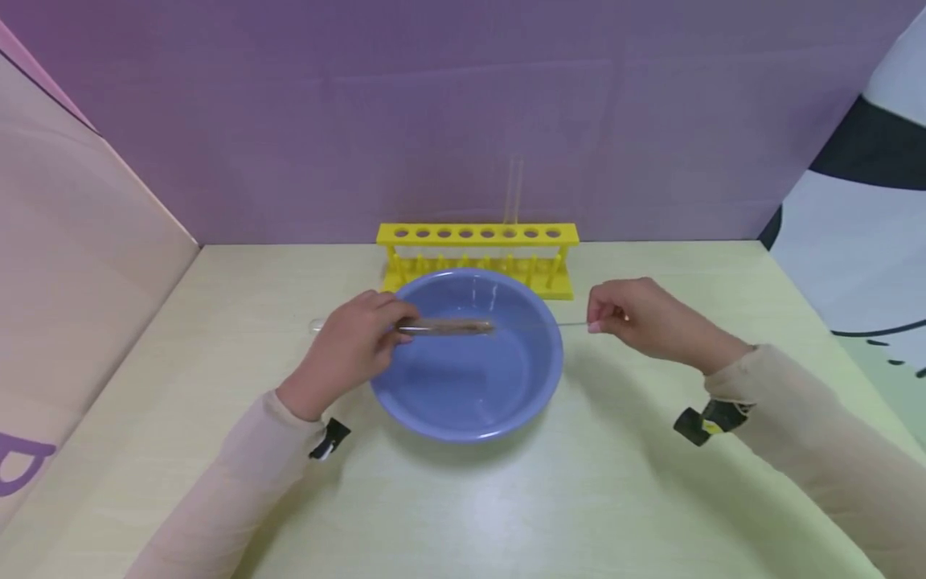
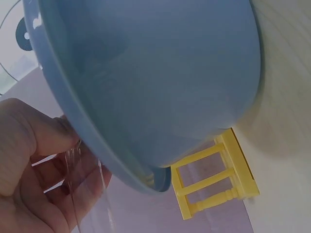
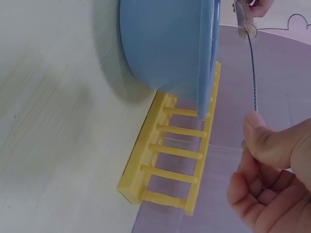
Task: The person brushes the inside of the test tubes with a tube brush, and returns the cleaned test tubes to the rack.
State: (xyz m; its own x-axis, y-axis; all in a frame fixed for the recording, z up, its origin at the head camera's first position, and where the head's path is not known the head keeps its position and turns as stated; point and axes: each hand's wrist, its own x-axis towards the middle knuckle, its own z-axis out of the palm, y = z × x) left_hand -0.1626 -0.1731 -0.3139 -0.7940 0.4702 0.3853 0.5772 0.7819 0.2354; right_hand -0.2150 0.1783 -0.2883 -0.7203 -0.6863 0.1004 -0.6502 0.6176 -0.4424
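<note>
A clear glass test tube [image 1: 316, 326] lies nearly level above a blue basin [image 1: 466, 435]. My left hand [image 1: 354, 342] grips it, fingers and thumb around the glass, and its rounded end sticks out on the left. Brown bristles of a test tube brush [image 1: 456, 326] show inside the tube, reaching to its mouth. To the right of the basin, my right hand [image 1: 640, 314] pinches the end of the brush's thin twisted wire handle [image 3: 252, 73] between thumb and fingers. In the right wrist view the wire runs straight from the bristle tuft to the fingertips.
Behind the basin stands a yellow test tube rack [image 1: 477, 233] with a row of holes and pegs. Another clear test tube [image 1: 514, 189] stands upright in it. A light wooden table [image 1: 492, 515] bears everything, with a purple backdrop [image 1: 463, 112] at its far edge.
</note>
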